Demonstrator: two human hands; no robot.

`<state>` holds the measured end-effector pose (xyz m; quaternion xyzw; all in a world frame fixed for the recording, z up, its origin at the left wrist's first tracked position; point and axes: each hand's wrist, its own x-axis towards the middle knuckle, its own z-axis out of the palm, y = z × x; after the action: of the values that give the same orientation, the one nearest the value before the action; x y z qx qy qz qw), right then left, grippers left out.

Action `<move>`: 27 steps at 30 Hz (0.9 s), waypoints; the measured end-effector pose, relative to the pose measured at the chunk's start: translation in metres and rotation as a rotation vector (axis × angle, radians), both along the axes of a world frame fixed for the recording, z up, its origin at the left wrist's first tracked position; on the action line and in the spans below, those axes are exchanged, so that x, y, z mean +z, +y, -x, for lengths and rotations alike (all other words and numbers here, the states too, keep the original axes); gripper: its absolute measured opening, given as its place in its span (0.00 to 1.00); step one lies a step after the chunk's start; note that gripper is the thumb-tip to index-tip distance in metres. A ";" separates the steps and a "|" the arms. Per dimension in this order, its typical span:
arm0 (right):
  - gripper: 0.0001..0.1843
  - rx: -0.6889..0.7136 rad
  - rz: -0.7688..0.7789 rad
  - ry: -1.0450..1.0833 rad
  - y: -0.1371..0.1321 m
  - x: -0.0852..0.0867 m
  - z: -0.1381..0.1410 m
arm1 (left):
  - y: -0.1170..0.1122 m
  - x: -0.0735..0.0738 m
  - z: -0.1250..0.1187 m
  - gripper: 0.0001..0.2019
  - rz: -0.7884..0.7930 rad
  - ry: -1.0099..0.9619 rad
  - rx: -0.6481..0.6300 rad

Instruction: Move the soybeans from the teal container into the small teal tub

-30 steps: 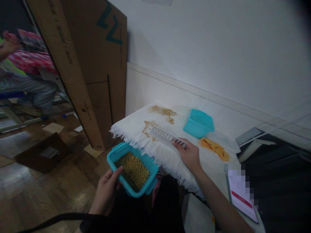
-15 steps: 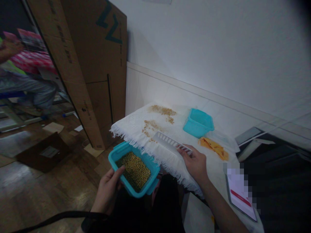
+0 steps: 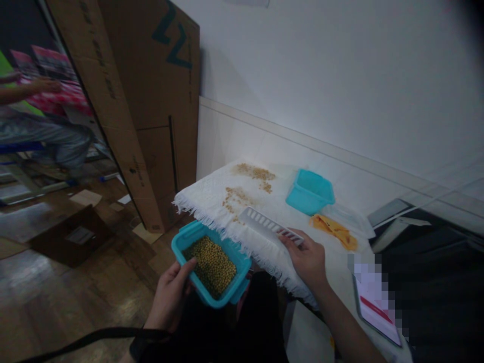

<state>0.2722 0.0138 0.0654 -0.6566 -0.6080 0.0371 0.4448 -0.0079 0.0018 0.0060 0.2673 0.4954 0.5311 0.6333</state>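
Note:
My left hand (image 3: 170, 297) grips the near corner of a teal plastic container (image 3: 238, 262) filled with yellowish beans (image 3: 212, 264), held just below the fringed front edge of a white cloth (image 3: 212, 199) that covers the table. My right hand (image 3: 308, 259) is closed on one end of a white slotted plastic strip (image 3: 264, 224), which lies flat on the cloth near that edge. Loose beans (image 3: 236, 196) lie scattered on the cloth beyond the strip, with a second patch (image 3: 255, 172) farther back.
An empty teal container (image 3: 310, 191) stands at the back of the cloth, beside a clear lid (image 3: 350, 217) and an orange wrapper (image 3: 335, 230). A tablet (image 3: 378, 310) lies at the right. Tall cardboard boxes (image 3: 151, 101) lean against the wall. Another person's arm (image 3: 26, 91) shows far left.
The strip and my right hand slid along the cloth toward its near edge and to the right. The bean container in my left hand shifted slightly right.

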 end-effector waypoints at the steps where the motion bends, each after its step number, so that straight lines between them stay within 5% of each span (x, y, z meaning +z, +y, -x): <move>1: 0.16 0.004 0.001 0.001 0.000 0.001 0.000 | 0.000 0.000 0.000 0.12 0.003 0.003 0.000; 27: 0.15 0.046 -0.012 -0.026 -0.001 0.003 0.001 | -0.001 0.000 0.000 0.11 0.006 -0.019 0.013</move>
<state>0.2710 0.0132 0.0681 -0.6402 -0.6289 0.0353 0.4398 -0.0077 0.0006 0.0056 0.2574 0.4926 0.5362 0.6352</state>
